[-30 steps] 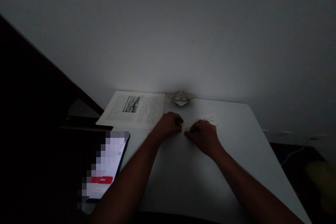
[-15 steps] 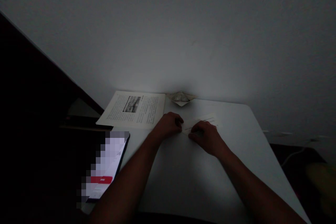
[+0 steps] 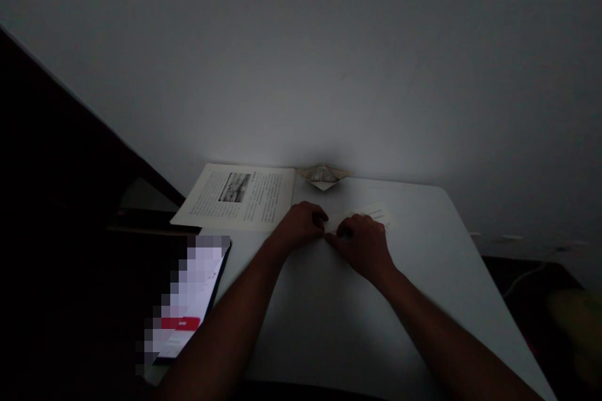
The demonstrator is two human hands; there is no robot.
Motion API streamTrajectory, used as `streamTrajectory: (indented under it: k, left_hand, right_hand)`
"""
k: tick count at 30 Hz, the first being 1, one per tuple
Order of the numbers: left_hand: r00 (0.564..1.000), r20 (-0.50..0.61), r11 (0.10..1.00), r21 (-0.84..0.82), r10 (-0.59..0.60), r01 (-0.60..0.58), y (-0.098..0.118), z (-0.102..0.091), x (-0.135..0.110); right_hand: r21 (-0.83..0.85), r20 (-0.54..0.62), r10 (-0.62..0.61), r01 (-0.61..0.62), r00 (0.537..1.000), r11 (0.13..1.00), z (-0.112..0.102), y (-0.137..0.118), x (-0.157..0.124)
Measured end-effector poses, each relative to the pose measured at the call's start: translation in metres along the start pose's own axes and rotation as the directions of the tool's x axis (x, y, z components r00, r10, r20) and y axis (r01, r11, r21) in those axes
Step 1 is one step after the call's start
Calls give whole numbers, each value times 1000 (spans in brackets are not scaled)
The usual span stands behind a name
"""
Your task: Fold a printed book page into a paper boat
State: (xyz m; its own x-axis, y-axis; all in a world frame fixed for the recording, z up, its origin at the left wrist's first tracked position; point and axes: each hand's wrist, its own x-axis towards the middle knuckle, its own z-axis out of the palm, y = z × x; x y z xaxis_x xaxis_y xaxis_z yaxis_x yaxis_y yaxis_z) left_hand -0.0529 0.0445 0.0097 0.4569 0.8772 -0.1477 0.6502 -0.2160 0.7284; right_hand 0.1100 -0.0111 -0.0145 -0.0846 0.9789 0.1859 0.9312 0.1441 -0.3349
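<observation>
head view: left hand [image 3: 301, 223] and right hand [image 3: 365, 244], fingers curled, pinch a paper slip [image 3: 377, 212] on the table [image 3: 329, 313].

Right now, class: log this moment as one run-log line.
left hand: on pale paper | right hand: on same paper | grip: unclear | nearby: open book, folded paper shape, lit screen

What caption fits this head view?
Left hand and right hand, fingertips together on a pale paper slip on the white table; open book and lit phone at left.
</observation>
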Motion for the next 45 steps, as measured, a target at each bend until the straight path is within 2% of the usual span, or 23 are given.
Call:
streamTrajectory:
  k: [4, 8, 11, 14, 19, 21, 23, 27, 30, 33, 37, 41, 45]
  left_hand:
    - [1000, -6, 1000, 0, 29, -29, -1, 1, -1]
    - [997, -42, 998, 34, 63, -62, 0, 2, -6]
    - [991, -111, 995, 60, 81, -74, 1, 4, -10]
    - [978, -202, 993, 112, 54, -31, 3, 9, -12]
    - [947, -314, 958, 286, 68, 27, 7, 21, -11]
    - [944, -320, 938, 344, 83, 34, 7, 25, -9]
    - [944, -318, 923, 382, 86, 44, 7, 28, -8]
    - [930, -351, 910, 412, 104, 54, 9, 31, -5]
    - [899, -387, 906, 422, 203, -23, 15, 37, -4]
    - [874, -359, 894, 418, 327, -163, 25, 49, -5]
    - [847, -266, 835, 454, 461, -312, 41, 67, -5]
    - [852, -222, 805, 501, 475, -318, 52, 77, -1]
    - [867, -199, 807, 503, 458, -310, 54, 79, 2]
  right_hand:
    - [-23, -31, 14, -14, 999, 1000, 0, -2, -3]
    - [8, -6, 13, -13, 1000, 1000, 0, 0, -3]
    - [77, 29, -4, 1, 1000, 997, -1, 5, -2]
    - [161, 62, -41, 31, 997, 986, -5, 9, -2]
    - [375, 69, -82, 50, 994, 926, -20, 16, -5]
    - [461, 34, -18, 1, 999, 888, -29, 25, -4]
    - [469, -54, 62, -30, 997, 883, -38, 39, -2]
    - [369, -175, 142, -69, 974, 927, -49, 77, 0]
    - [279, -209, 168, -106, 963, 955, -49, 99, -3]
    - [185, -210, 141, -103, 968, 977, -45, 107, -6]
    - [125, -181, 161, -140, 970, 982, -40, 103, -7]
    - [165, -193, 204, -174, 960, 971, -38, 93, -5]
    - [249, -198, 181, -129, 963, 960, -36, 88, -6]
